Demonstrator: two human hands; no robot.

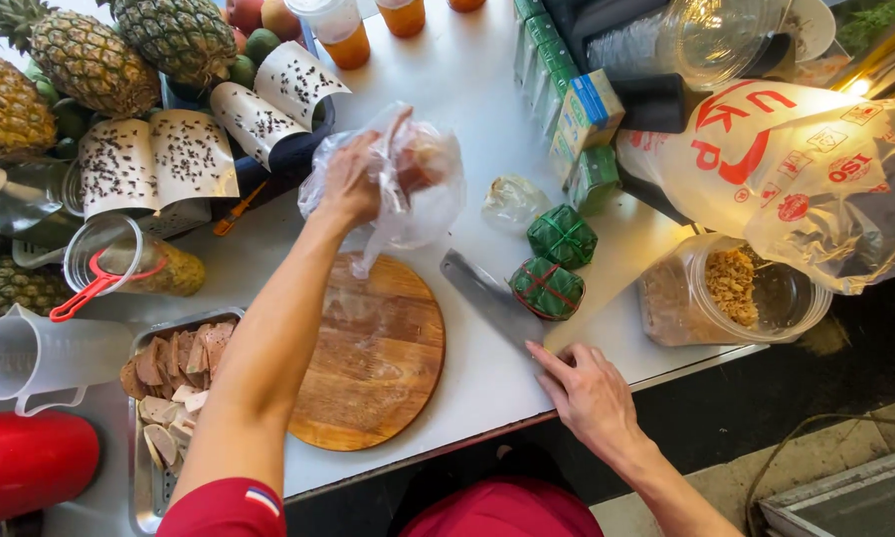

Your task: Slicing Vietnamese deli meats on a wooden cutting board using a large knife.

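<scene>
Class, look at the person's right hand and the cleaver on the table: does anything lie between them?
Nothing visible does. The right hand already touches the handle end of the cleaver with its fingertips. The two leaf-wrapped parcels lie beside the blade, not between hand and cleaver.

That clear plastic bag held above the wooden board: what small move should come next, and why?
Probably lower the bag onto the round board. The left hand holds it just above the board, which is bare, while the right hand rests at the cleaver handle.
</scene>
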